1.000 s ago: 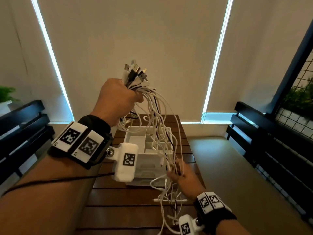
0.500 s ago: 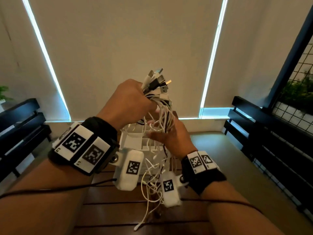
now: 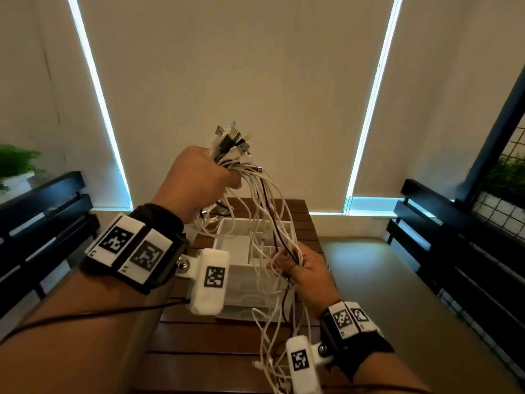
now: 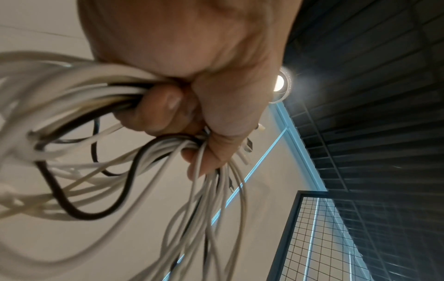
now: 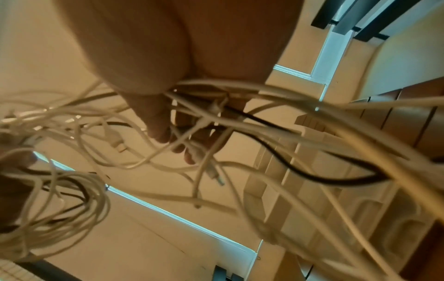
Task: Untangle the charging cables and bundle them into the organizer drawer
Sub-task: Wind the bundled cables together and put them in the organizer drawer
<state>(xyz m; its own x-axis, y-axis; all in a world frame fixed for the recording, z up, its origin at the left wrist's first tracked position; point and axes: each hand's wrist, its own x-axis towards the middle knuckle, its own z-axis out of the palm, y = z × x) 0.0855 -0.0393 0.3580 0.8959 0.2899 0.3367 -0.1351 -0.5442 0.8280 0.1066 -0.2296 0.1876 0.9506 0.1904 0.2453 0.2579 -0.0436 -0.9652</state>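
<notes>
A tangled bunch of charging cables (image 3: 264, 211), mostly white with a black one, hangs above the table. My left hand (image 3: 203, 173) is raised and grips the bunch just below its plug ends (image 3: 231, 140); the left wrist view shows its fingers (image 4: 165, 106) curled tight round the cables (image 4: 100, 95). Lower down, my right hand (image 3: 304, 268) holds the hanging strands, fingers (image 5: 158, 129) loosely curled through the cables (image 5: 240, 117). Under them stands the white organizer drawer (image 3: 244, 282) with its dividers, partly hidden by the cables and the left wrist camera.
The drawer stands on a narrow brown slatted table (image 3: 207, 336). Loose cable ends (image 3: 270, 368) trail onto the table near its front. Black benches (image 3: 42, 217) (image 3: 460, 237) flank it on both sides, a wire grid panel (image 3: 508, 189) at the right. Closed blinds (image 3: 241, 66) fill the back.
My right hand has slid down the hanging cables from just under the left hand to a spot over the drawer. The left hand stays raised with the plug ends.
</notes>
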